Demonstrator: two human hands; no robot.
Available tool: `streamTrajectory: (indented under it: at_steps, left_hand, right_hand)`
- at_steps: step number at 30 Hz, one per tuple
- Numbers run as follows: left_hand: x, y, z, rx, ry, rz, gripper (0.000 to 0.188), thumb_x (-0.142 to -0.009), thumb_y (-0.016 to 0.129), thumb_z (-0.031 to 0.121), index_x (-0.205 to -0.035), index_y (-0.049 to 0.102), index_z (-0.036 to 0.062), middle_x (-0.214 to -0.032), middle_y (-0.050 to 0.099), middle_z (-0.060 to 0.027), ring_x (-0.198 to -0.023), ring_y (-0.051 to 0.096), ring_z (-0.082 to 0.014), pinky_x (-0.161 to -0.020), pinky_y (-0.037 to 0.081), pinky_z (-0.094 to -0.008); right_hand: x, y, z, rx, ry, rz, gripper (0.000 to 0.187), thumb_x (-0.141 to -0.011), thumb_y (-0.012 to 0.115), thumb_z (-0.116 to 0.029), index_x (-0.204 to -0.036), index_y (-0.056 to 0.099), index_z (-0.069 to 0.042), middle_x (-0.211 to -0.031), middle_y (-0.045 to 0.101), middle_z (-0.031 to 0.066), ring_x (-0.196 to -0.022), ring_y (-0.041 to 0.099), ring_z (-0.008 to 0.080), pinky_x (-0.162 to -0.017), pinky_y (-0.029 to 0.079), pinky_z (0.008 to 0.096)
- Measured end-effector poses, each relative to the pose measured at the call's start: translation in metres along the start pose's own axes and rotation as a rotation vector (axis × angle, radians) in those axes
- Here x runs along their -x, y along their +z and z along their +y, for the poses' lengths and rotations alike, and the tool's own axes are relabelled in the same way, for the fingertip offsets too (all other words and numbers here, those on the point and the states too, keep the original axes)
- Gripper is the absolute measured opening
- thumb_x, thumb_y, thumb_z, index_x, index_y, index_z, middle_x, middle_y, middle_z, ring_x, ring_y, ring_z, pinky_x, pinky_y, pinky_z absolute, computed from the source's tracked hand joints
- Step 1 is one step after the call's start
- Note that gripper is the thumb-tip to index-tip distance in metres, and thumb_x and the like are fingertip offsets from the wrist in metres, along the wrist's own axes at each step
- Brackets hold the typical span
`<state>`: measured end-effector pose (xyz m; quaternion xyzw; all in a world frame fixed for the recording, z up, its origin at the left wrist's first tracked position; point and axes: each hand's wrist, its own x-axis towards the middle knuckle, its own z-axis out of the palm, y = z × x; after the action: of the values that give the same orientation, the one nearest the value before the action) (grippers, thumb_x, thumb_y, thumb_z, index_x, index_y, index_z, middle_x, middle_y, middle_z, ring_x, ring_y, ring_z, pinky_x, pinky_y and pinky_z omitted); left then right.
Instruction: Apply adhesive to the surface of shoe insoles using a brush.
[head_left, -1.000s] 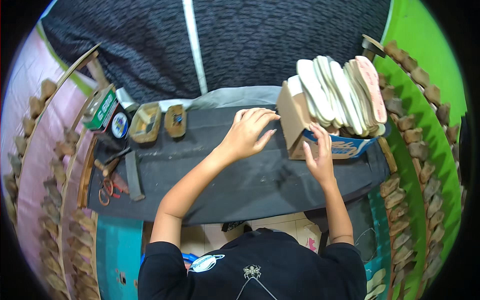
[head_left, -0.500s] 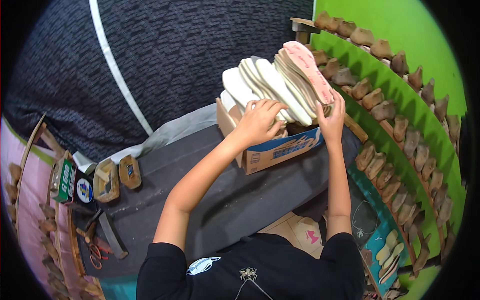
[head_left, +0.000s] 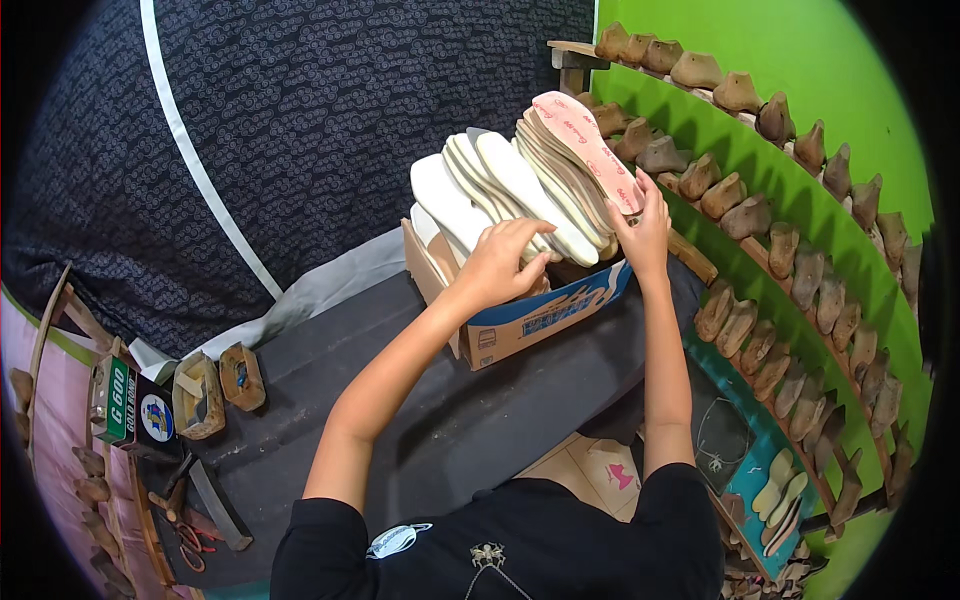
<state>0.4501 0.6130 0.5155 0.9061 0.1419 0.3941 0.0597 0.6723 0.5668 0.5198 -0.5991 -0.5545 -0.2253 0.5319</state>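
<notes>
Right hand (head_left: pixel 646 235) stood at the near right corner of the cardboard box (head_left: pixel 500 342), bent round the near end of a pink printed insole (head_left: pixel 585 143). Its thumb lay at the insole's left edge and its fingers along the right, well parted; whether they pressed on it or only rested there, I could not tell.

That insole topped a layered tan stack (head_left: pixel 547 158) at the box's right end, rising above its rim. Its long axis slanted from beyond the box's far side down to the near right corner, so it lay ahead and to the left of the right hand, the nearer of the two, with its near end toward the palm.

Left hand (head_left: pixel 492 270) hung over the box's near rim, left of its middle, half open, thumb apart from the curved fingers. It was closest to the near ends of the white insoles (head_left: pixel 515 180), which slanted much like the pink one; contact there was unclear.

Right of the box stood racked wooden shoe forms (head_left: pixel 737 92); well to its left, a green-and-black tin (head_left: pixel 113 400).
</notes>
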Motion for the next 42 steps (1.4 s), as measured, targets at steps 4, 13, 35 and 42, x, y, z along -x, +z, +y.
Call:
streamTrajectory:
  at_steps: [4, 13, 35, 42]
  left_hand:
    - [-0.006, 0.003, 0.002, 0.920, -0.404, 0.054, 0.044, -0.085, 0.049, 0.029, -0.116, 0.037, 0.0003, -0.105, 0.052, -0.0116, -0.099, 0.050, -0.0164, -0.084, 0.039, -0.0271]
    - [0.011, -0.045, -0.005, 2.164, -0.542, 0.324, 0.066, -0.083, 0.041, 0.044, -0.120, 0.029, -0.0096, -0.123, 0.034, -0.0280, -0.118, 0.032, -0.0369, -0.102, 0.025, -0.0420]
    - [0.405, -0.210, 0.031, 1.030, -1.094, 1.028, 0.059, -0.086, 0.033, 0.046, -0.107, 0.047, -0.0072, -0.096, 0.058, -0.0175, -0.082, 0.060, -0.0219, -0.071, 0.051, -0.0316]
    - [0.478, -0.196, 0.031, 0.895, -1.469, 1.062, 0.059, -0.084, 0.038, 0.049, -0.103, 0.047, -0.0058, -0.092, 0.059, -0.0160, -0.077, 0.061, -0.0204, -0.068, 0.051, -0.0297]
  right_hand:
    - [-0.002, -0.005, -0.016, 0.066, -0.111, 0.166, 0.057, -0.069, 0.067, -0.022, -0.117, 0.042, -0.005, -0.109, 0.052, 0.0124, -0.099, 0.049, 0.0226, -0.089, 0.025, 0.0345]
    - [0.044, 0.002, -0.070, -0.275, -0.143, 0.162, 0.063, -0.059, 0.070, -0.016, -0.115, 0.043, -0.003, -0.111, 0.051, 0.0106, -0.105, 0.042, 0.0253, -0.087, 0.030, 0.0341]
    - [0.203, 0.120, -0.221, -0.954, -0.607, -0.946, 0.059, -0.062, 0.071, -0.024, -0.110, 0.043, -0.006, -0.113, 0.048, 0.0113, -0.106, 0.045, 0.0268, -0.088, 0.030, 0.0360]
    - [0.242, 0.137, -0.242, -0.929, -0.663, -1.173, 0.059, -0.065, 0.069, -0.028, -0.112, 0.042, -0.005, -0.111, 0.049, 0.0120, -0.104, 0.045, 0.0269, -0.088, 0.030, 0.0355]
